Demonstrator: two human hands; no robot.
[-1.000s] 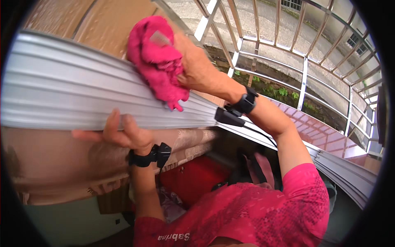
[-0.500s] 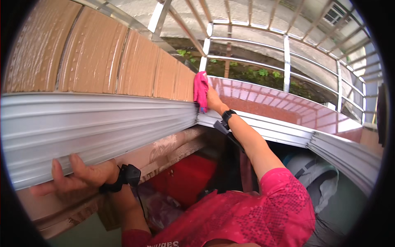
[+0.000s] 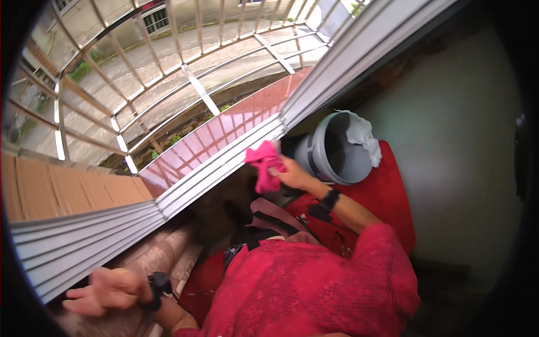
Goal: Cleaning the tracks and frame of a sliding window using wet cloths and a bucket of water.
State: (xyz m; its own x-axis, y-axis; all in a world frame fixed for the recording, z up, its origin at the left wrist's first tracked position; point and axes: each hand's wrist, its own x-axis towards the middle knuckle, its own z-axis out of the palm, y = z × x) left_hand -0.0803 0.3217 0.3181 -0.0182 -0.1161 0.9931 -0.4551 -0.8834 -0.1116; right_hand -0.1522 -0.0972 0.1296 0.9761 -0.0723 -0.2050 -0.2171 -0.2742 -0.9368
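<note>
Head view shows a bright pink cloth [image 3: 263,168], crumpled into uneven folds, clamped in the right hand [image 3: 289,173] beside the white window track [image 3: 222,164]. The left hand [image 3: 109,292], fingers apart, is near the ribbed frame [image 3: 90,244]. A dark marking on the grey bucket [image 3: 318,154] is too small to read.

I wear a bright pinky-red shirt [image 3: 309,286], between five and six o'clock, with lots of little dark dots on it. My right sleeve [image 3: 384,261], at four o'clock, is short and leaves my lower arm bare. My right hand [image 3: 289,171], near the clock's middle, has a black wristband [image 3: 332,197] with a chunky black bit. My left hand [image 3: 112,292], near eight o'clock, has a black band [image 3: 151,302] and a small black box [image 3: 160,282].
</note>
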